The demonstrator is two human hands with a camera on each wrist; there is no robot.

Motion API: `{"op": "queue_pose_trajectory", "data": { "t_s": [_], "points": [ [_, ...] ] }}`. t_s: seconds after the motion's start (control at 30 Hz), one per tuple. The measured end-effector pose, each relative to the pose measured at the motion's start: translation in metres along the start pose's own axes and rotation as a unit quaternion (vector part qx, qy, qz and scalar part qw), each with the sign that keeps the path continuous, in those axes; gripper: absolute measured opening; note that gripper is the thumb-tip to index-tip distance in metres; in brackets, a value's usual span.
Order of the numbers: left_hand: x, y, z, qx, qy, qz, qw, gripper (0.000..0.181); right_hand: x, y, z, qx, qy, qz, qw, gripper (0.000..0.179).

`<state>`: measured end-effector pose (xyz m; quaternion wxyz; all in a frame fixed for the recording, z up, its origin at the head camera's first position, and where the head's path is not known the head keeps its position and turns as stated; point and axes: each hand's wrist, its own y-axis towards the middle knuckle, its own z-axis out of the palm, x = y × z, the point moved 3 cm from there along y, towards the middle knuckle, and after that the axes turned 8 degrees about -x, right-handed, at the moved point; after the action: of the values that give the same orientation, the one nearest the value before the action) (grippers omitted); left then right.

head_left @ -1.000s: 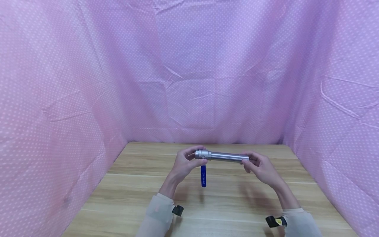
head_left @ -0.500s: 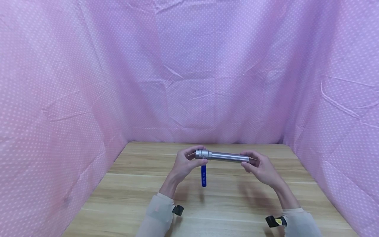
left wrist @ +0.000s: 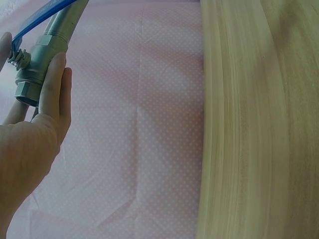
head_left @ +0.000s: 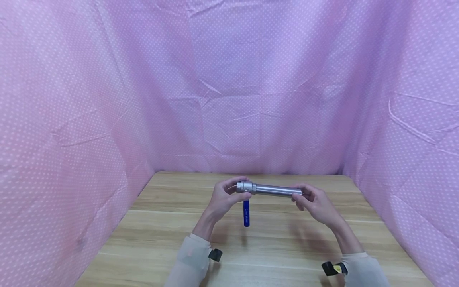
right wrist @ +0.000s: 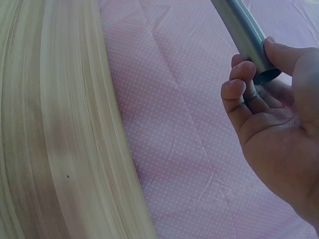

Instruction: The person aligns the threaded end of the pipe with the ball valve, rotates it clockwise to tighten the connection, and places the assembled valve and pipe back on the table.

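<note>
A silver ball valve (head_left: 245,186) with a blue lever handle (head_left: 246,213) is held above the table by my left hand (head_left: 221,199), thumb on the near side and fingers on the far side. From the valve's right end runs a straight metal pipe (head_left: 274,190), tilted slightly down to the right. My right hand (head_left: 317,203) pinches the pipe's free end between thumb and fingers. The left wrist view shows the valve's open hexagonal end (left wrist: 28,93) near the palm. In the right wrist view, the pipe's open round end (right wrist: 266,75) faces my right palm.
A wooden table (head_left: 161,223) lies under both hands, with their shadows on it. Pink dotted cloth (head_left: 229,99) hangs behind the table and along both sides. Each sleeve carries a black strap, one at the left wrist (head_left: 215,255).
My right thumb and fingers shift slightly around the pipe's end, loosening and closing again. The left hand and the valve stay in place.
</note>
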<state>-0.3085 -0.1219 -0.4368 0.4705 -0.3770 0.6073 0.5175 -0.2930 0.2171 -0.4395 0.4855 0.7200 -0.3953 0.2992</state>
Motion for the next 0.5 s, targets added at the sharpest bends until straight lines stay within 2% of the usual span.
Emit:
{"op": "queue_pose_trajectory", "data": {
  "t_s": [0.5],
  "points": [
    [0.0012, 0.0001, 0.0014, 0.003, -0.004, 0.000, 1.0000, 0.055, 0.0037, -0.0016, 0.0002, -0.021, 0.014, 0.039, 0.9989, 0.039]
  ]
}}
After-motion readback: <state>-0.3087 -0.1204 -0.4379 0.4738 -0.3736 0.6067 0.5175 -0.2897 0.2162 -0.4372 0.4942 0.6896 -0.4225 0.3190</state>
